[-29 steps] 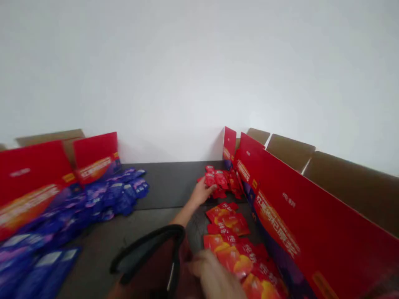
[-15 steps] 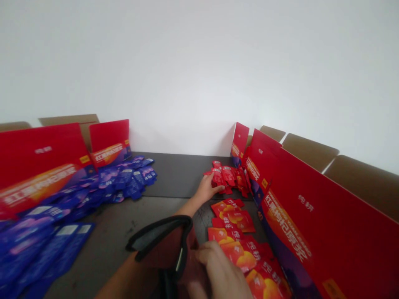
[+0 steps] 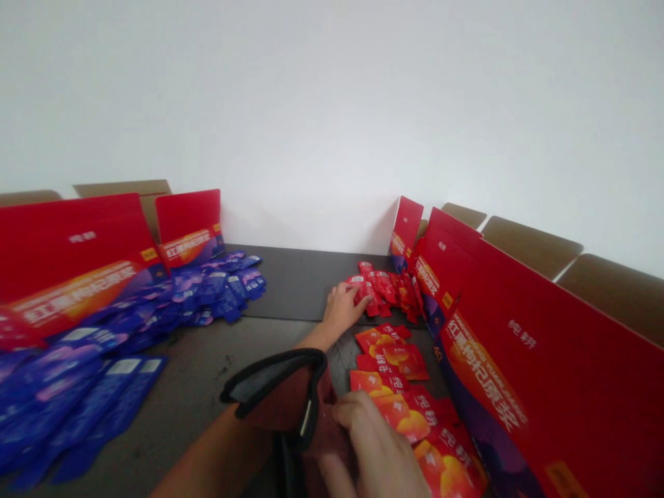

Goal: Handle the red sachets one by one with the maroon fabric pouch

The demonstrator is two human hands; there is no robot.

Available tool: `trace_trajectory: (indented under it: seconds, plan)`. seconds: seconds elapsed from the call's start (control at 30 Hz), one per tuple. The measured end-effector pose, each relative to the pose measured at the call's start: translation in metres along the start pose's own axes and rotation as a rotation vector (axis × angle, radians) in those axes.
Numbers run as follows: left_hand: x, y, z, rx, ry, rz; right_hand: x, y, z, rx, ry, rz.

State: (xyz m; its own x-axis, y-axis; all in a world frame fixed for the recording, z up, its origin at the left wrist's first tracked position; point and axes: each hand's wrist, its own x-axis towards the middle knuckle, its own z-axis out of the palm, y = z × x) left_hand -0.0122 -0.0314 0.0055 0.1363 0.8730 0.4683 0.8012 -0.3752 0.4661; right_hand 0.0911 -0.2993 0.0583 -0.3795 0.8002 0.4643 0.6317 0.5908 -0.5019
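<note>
My left hand (image 3: 343, 306) reaches to the far pile of small red sachets (image 3: 384, 285), thumb and fingers apart, with the fingertips against the nearest ones. Whether it lifts a sachet I cannot make out. Close to me, the curled fingers of my right hand (image 3: 381, 449) grip a maroon pouch-like item (image 3: 290, 398) with thick black edging and a small shiny strip. This item covers part of my left forearm. Larger red-and-orange sachets (image 3: 397, 356) lie in an overlapping row beyond and to the right of my right hand.
Blue sachets (image 3: 207, 294) are heaped along the left of the dark table (image 3: 197, 366). Red printed cartons with raised brown flaps line both sides, a left carton (image 3: 77, 256) and a right carton (image 3: 544, 346) among them. A white wall (image 3: 311, 138) stands behind.
My left hand has shifted slightly left and up in the picture, still at the red pile. My right hand keeps its grip on the maroon item. The view has tilted slightly.
</note>
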Motion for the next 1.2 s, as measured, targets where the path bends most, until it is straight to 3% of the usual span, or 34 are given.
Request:
trace_trajectory:
  seconds: [0.47, 0.6, 0.8, 0.97, 1.2]
  plan:
    - [0.007, -0.008, 0.008, -0.053, 0.096, -0.043, -0.002, 0.007, 0.007, -0.007, -0.021, 0.029]
    - [0.009, -0.008, 0.005, -0.103, 0.215, -0.107, -0.003, 0.007, 0.000, 0.074, -0.049, -0.053]
    - [-0.014, -0.005, -0.018, -0.181, 0.400, -0.118, -0.011, 0.003, -0.001, 0.141, 0.110, -0.196]
    - [-0.057, 0.003, -0.045, -0.202, 0.287, 0.057, -0.013, 0.000, 0.003, 0.133, 0.203, -0.373]
    - [-0.102, -0.001, -0.058, -0.169, 0.081, 0.095, -0.010, -0.016, -0.003, 0.165, 0.246, -0.292]
